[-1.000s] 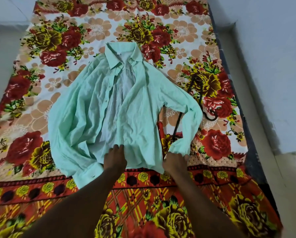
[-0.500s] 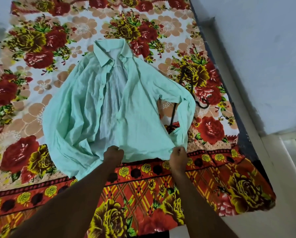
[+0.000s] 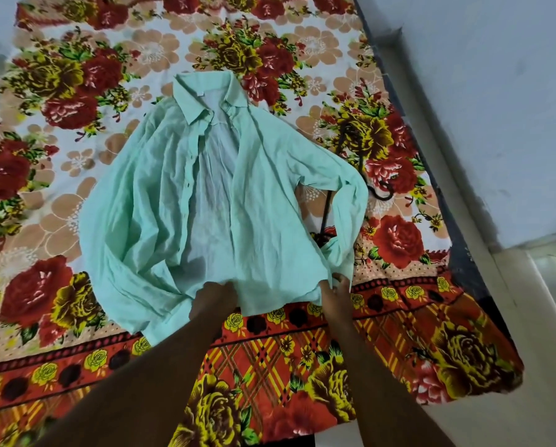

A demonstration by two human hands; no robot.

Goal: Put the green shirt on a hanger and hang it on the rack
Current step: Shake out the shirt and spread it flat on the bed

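The pale green shirt (image 3: 160,201) lies front up and unbuttoned on the bed, collar at the far end, sleeves bent inward. My left hand (image 3: 213,298) grips the bottom hem near the middle. My right hand (image 3: 334,293) pinches the hem's right corner, beside the right cuff. A dark hanger (image 3: 360,162) lies to the right of the shirt, partly hidden under the right sleeve; its hook curls out near the elbow. No rack is in view.
The bed carries a floral sheet (image 3: 76,75) in red, yellow and orange. A pale wall (image 3: 496,91) runs close along the bed's right side. Bare floor (image 3: 464,424) shows at the bed's near right corner.
My right hand has slid right along the hem to the shirt's corner, and the lower right front panel now lies flatter. The view has shifted slightly. My left hand keeps its hold.
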